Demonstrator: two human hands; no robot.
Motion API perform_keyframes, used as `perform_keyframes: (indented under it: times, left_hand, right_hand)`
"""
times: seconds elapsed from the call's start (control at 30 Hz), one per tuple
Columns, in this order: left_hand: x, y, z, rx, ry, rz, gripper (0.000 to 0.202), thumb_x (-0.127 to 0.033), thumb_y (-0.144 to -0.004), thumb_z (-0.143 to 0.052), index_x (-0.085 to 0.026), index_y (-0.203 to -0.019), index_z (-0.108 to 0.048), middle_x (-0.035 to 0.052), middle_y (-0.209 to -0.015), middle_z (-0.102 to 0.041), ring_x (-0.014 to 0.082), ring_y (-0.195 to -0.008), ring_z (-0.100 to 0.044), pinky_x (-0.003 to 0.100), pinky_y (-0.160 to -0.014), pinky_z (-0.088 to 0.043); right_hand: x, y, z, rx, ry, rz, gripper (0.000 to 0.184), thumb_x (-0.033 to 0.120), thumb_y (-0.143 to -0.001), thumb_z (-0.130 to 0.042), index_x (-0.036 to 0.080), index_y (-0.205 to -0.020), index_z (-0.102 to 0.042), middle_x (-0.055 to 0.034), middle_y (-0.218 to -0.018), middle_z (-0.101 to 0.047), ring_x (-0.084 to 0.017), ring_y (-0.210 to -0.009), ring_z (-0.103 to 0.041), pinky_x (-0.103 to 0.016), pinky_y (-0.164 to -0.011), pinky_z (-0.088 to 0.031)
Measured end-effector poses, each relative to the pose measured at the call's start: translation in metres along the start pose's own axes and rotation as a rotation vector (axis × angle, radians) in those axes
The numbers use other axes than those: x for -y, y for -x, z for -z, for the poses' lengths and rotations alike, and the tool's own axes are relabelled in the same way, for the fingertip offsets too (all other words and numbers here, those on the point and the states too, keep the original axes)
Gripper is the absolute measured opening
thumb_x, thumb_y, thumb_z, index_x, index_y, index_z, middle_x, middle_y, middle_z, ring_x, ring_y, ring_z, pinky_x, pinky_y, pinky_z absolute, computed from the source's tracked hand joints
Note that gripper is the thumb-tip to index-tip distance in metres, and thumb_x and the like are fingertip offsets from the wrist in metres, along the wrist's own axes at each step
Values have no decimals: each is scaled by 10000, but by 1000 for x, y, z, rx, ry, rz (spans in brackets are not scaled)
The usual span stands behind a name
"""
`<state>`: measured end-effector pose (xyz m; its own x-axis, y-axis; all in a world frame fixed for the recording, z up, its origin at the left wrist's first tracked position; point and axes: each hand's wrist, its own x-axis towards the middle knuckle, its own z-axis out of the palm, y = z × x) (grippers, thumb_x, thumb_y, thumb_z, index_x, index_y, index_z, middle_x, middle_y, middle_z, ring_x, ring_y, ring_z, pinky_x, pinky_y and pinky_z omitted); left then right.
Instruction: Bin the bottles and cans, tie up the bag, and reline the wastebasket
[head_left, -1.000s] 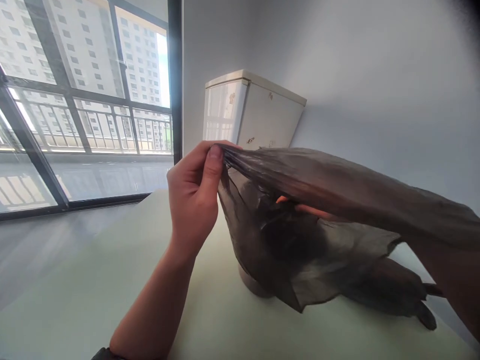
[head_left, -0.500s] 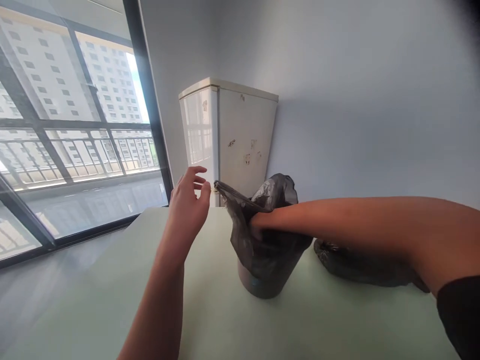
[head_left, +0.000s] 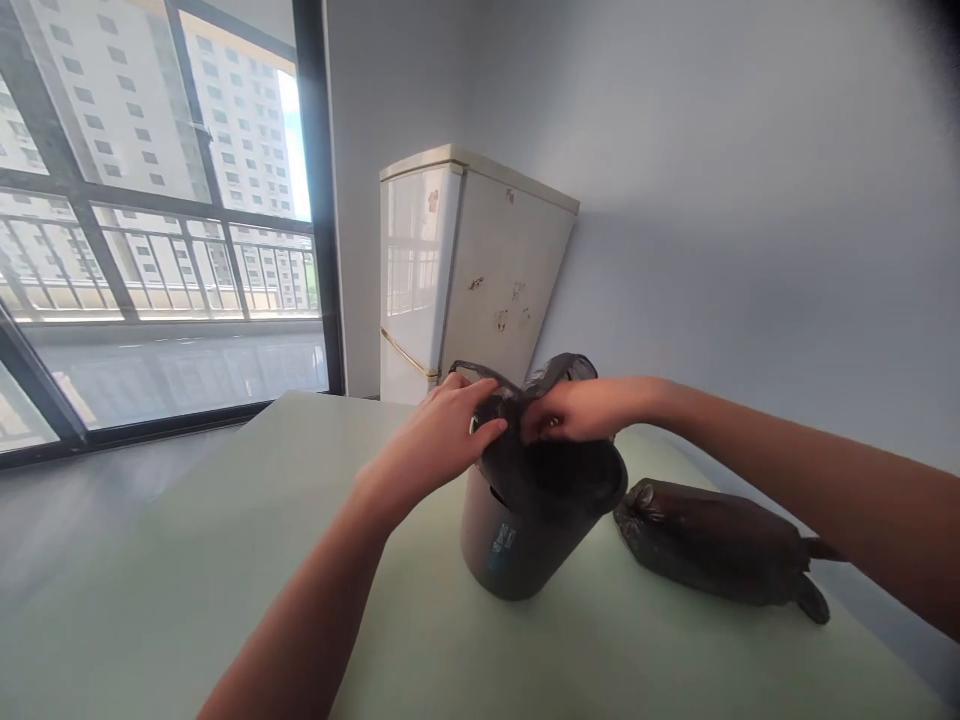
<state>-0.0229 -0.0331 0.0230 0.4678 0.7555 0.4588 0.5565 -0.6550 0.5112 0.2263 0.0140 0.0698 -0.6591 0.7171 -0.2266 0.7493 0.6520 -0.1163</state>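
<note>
A dark trash can [head_left: 517, 545] with a small label stands on the pale green table, its round mouth tipped a little toward me. Inside and over its far rim bunches a black plastic bag [head_left: 559, 370]. My right hand [head_left: 566, 410] is curled closed at the opening with the bag's plastic in its fingers. At the left side of the rim, my left hand [head_left: 457, 425] reaches over the bag, thumb and fingers apart and touching the plastic. Some of its fingers are hidden behind the bag's edge.
To the right of the can lies a filled black plastic bag [head_left: 705, 540] on the table [head_left: 420, 650]. Behind the table stands a worn white refrigerator [head_left: 510, 260] against the grey wall. A large sliding glass window [head_left: 165, 260] is on the left.
My left hand has moved right onto the bag's edge. My right hand has come up out of the bag to the rim. The bag no longer drapes over the can's front.
</note>
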Motion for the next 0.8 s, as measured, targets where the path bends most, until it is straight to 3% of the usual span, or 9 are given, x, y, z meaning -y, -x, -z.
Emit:
perform_keyframes:
  times: [0.1, 0.17, 0.23, 0.33, 0.47, 0.53, 0.6, 0.67, 0.8]
  left_hand:
    - [11, -5, -2, 119, 21, -45, 561, -290, -985, -559, -323, -1541, -489, 77, -1255, -669, 268, -1137, -662, 426, -989, -541]
    - [17, -8, -1, 144, -2, -53, 490, -228, -985, -497, -311, -1461, -580, 67, -1228, -687, 261, -1158, -656, 422, -1013, -528]
    - [21, -12, 0, 120, -41, -45, 431, -172, -966, -451, -265, -1318, -681, 74, -1167, -711, 266, -1156, -653, 422, -1010, -524]
    - [26, -17, 4, 120, -126, 12, 399, -89, -893, -415, -218, -1078, -744, 86, -1029, -730, 268, -1032, -674, 409, -898, -537]
    - [34, -14, 8, 332, -199, 98, 276, -62, -797, -455, -216, -801, -684, 57, -796, -691, 242, -789, -648, 339, -656, -481]
    - [38, -10, 12, 458, -222, 108, 224, -73, -784, -497, -221, -783, -666, 48, -803, -695, 237, -766, -645, 326, -629, -463]
    - [40, -6, 16, 551, -255, 100, 177, -98, -797, -545, -220, -801, -673, 54, -874, -718, 246, -803, -666, 337, -667, -485]
    - [37, -2, 22, 490, -260, 76, 154, -155, -850, -576, -226, -899, -704, 63, -979, -734, 269, -911, -687, 365, -757, -518]
    - [17, 7, 32, 86, -117, -74, 285, -319, -1010, -540, -273, -1270, -647, 61, -1259, -695, 258, -1163, -649, 398, -976, -511]
  right_hand:
    - [-16, 12, 11, -209, 33, -92, 520, 180, -875, -593, 239, -1388, -659, -91, -1361, -703, -274, -1161, -677, -346, -980, -530]
    - [-29, 10, 8, -230, 38, -210, 636, 147, -863, -566, 223, -1495, -561, -116, -1527, -582, -311, -1313, -601, -386, -1060, -495]
    - [-41, 5, 3, -112, -3, -343, 555, 174, -877, -556, 185, -1428, -615, -150, -1474, -618, -335, -1273, -628, -407, -1013, -523]
    - [-58, 6, -1, 41, -103, -444, 349, 335, -969, -495, 163, -1124, -755, -161, -1170, -758, -303, -998, -731, -371, -808, -578]
    - [-77, 32, -2, 221, -331, -420, 520, 602, -1000, -437, 211, -1029, -779, -111, -1000, -782, -242, -844, -738, -318, -705, -571]
    - [-82, 50, -1, 191, -328, -380, 490, 612, -968, -509, 221, -1078, -782, -111, -1025, -772, -253, -893, -729, -336, -745, -568]
    - [-84, 68, -1, 0, -212, -294, 435, 558, -951, -573, 242, -1183, -762, -116, -1138, -742, -270, -997, -701, -373, -823, -558]
    - [-81, 84, -1, -182, -153, -144, 424, 505, -954, -607, 275, -1292, -719, -116, -1292, -681, -274, -1110, -654, -403, -904, -539]
    - [-59, 103, -8, -279, -237, 106, 448, 472, -946, -689, 315, -1366, -683, -102, -1393, -625, -258, -1188, -599, -435, -993, -504]
